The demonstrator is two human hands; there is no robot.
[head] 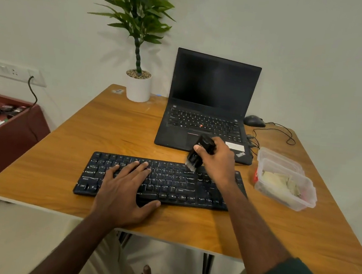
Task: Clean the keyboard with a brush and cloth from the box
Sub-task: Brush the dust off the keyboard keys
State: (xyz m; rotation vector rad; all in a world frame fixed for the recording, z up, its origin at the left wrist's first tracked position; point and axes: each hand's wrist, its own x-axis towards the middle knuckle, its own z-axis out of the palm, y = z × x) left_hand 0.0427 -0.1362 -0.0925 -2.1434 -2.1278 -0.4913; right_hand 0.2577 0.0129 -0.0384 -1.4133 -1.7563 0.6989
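Here, at the far left of the frame, a dark red cabinet point(10, 129) holds a jumble of small items too blurred to identify, below a wall socket point(11, 71) with a black cable plugged in. The wooden table point(76, 131) fills the middle of the frame, and a white pot with a green plant point(138, 86) stands at its far edge.

The black keyboard point(170, 186) lies in the centre of the frame, near the table's front edge. The left hand point(124, 188) rests flat on its left half with fingers straight and spread, thumb over the front rim, covering several keys. Key legends such as Ctrl, Alt and Shift can be read; part of a brand on the front strip shows only as "NICS", the rest being hidden under the hand.

Right of centre, the right hand point(215, 158) is curled around a black brush point(198, 153), gripping its upper body. The brush tilts down to the left, bristles meeting the keyboard's top row at its right part. White writing on the handle is too small to read.

Behind it, an open laptop point(209, 104) with a dark screen carries a "ThinkPad" label on its palm rest. A black mouse point(254, 120) with a trailing cord sits beside it. At the right, a clear plastic box point(286, 180) holds a pale folded cloth point(279, 182); a red item behind the box is mostly hidden.
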